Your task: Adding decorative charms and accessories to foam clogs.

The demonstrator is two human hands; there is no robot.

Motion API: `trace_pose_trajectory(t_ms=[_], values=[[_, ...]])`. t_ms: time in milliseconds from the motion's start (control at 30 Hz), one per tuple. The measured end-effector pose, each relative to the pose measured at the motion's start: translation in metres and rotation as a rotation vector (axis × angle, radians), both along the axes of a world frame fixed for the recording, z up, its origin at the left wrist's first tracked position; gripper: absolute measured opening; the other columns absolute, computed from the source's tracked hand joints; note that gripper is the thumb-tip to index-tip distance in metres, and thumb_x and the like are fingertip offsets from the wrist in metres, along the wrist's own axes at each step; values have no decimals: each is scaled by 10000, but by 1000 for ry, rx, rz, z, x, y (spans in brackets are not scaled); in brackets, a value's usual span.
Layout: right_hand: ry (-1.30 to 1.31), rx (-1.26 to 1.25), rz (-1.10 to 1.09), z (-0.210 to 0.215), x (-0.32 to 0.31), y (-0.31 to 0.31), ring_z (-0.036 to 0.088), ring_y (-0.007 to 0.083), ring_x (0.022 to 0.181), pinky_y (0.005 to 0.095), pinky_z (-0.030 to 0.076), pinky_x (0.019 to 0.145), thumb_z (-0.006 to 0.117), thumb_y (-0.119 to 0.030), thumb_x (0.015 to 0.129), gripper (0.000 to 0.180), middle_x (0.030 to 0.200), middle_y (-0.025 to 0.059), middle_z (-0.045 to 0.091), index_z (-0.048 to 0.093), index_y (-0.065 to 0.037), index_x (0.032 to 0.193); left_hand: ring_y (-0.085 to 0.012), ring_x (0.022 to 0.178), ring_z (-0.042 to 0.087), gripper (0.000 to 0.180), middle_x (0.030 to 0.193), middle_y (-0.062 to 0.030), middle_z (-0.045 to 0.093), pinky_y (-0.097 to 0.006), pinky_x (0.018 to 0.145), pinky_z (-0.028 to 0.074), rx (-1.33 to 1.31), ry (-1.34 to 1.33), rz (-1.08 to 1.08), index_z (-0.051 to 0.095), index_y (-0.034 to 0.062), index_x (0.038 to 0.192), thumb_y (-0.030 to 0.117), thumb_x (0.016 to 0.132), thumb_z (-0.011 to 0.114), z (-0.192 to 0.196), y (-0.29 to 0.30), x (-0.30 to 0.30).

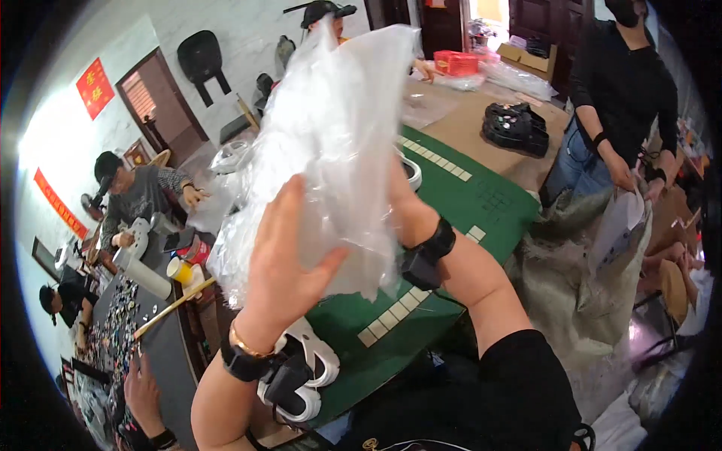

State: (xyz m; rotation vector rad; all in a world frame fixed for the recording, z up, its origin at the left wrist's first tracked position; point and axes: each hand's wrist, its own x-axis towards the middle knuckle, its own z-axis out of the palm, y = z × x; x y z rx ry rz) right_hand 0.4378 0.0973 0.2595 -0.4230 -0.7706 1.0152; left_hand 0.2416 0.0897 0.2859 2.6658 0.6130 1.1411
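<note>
A large bundle of clear plastic bags (323, 143) is raised over the table, held between my two hands. My left hand (282, 259) lies against its near left side, fingers straight and thumb apart. From the right, my right hand (406, 199) reaches behind the bundle; the plastic hides its fingers. Beneath my left wrist sits a pair of white clogs (320, 359), partly covered by my arm. Another white shoe (412, 174) peeks out beyond my right hand. Both wrists wear black straps with small boxes.
Under my arms stretches a green tabletop (459, 210) with rows of pale squares. Black clogs (515, 129) rest on brown board farther back. Left, a dark table (169, 353) bears small loose pieces, a wooden stick (173, 308) and a yellow cup (179, 270). Co-workers sit or stand around; a sack (579, 263) hangs at right.
</note>
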Motion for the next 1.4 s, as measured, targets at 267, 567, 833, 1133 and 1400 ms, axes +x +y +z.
trace_pose_trajectory(t_ms=[267,567,833,1133,1400], values=[[-187,-209,-145,-45,101,-73,662,177,883,304,541,779,591,-82,839,385,1081,120,672,587,11,1213,-391,1414,282,814,1526,-202,304,-536,1141,232,381,92,-220,415,101,1443,228,720,766,18,-27,79],[-556,-515,-343,-151,118,-173,659,187,918,315,541,789,591,-106,852,392,1100,137,664,575,16,1224,-395,1356,354,674,1463,-199,375,-534,1114,286,296,351,-183,492,108,1364,198,746,745,-41,-2,38],[-854,-782,-482,-195,141,-198,656,197,950,325,541,797,591,-127,863,400,1117,153,658,566,21,1233,-421,1333,367,678,1437,-216,391,-533,1101,297,91,551,-17,482,87,1359,189,744,749,-64,3,-36],[-1324,-931,-512,-265,192,-263,653,207,985,337,541,806,591,-151,875,411,1135,170,651,554,26,1244,-436,1289,410,593,1393,-233,432,-495,1055,356,-246,665,69,545,71,1285,260,764,754,-82,-19,-137],[-1806,-915,-508,-309,255,-308,651,216,1016,347,542,814,591,-172,886,422,1152,185,644,544,31,1253,-413,1292,422,606,1395,-226,458,-456,1070,357,-584,407,324,531,45,1311,217,778,762,-120,-50,-235]])
